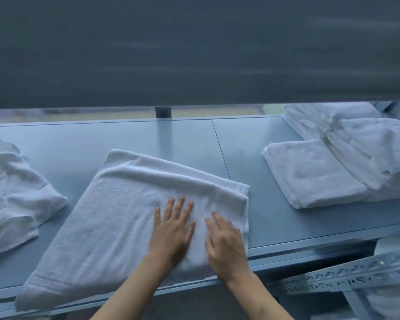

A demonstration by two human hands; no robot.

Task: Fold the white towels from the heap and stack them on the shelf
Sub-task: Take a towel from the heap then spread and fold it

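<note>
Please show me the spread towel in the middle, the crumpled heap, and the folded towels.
Spread towel (106, 222): head view, its flat middle.
Crumpled heap (12, 199): head view, its wrinkled middle.
Folded towels (310, 172): head view, top of the nearest one.

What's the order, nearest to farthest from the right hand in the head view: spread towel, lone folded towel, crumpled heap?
1. spread towel: directly under the right hand, which rests flat on it.
2. lone folded towel: to the right on the shelf, apart from the hand.
3. crumpled heap: far left end, beyond the left hand.
</note>
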